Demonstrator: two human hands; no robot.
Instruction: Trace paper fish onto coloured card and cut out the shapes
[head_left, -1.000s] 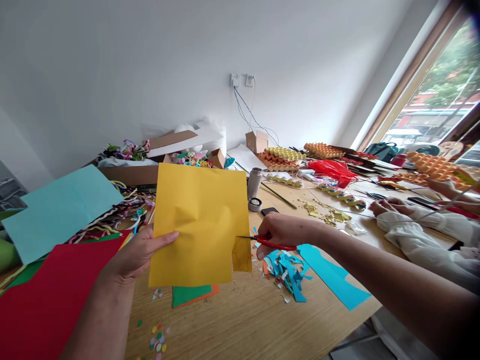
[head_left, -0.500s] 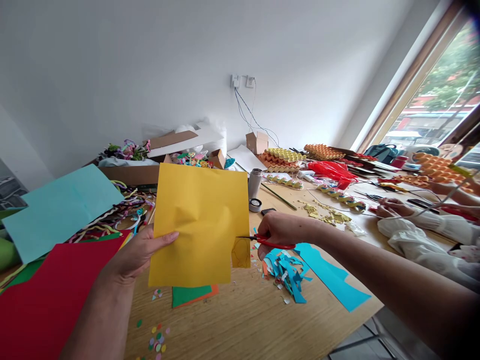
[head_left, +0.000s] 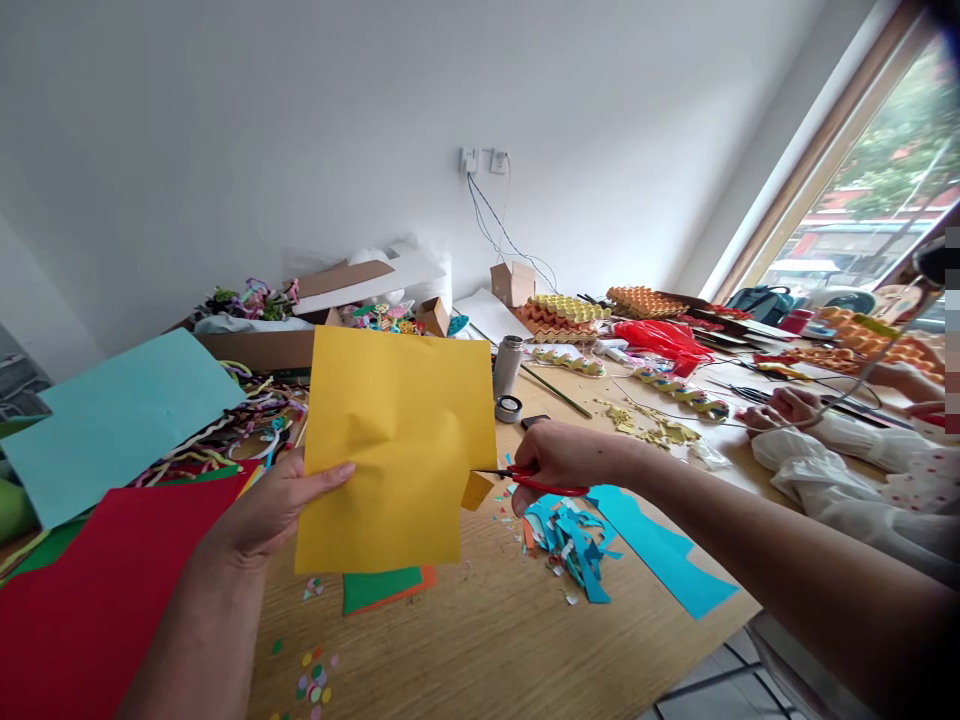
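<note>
A large yellow sheet of paper is held up by my left hand, thumb on the near face and the other fingers behind. My right hand is closed round red-handled scissors. Their dark blades meet the sheet's lower right edge. Just under the blades a small yellow flap is bent at an angle; I cannot tell whether it still hangs on the sheet. Below the right hand lies a heap of blue paper strips, with a bigger blue paper piece beside it.
Red paper and light blue paper lie at left. A steel flask stands behind the sheet. Green paper and confetti dots rest in front. At right are another person's hands and egg trays.
The small yellow flap under the blades has swung and tilted; it hung straight down before. The sheet and both hands have hardly moved.
</note>
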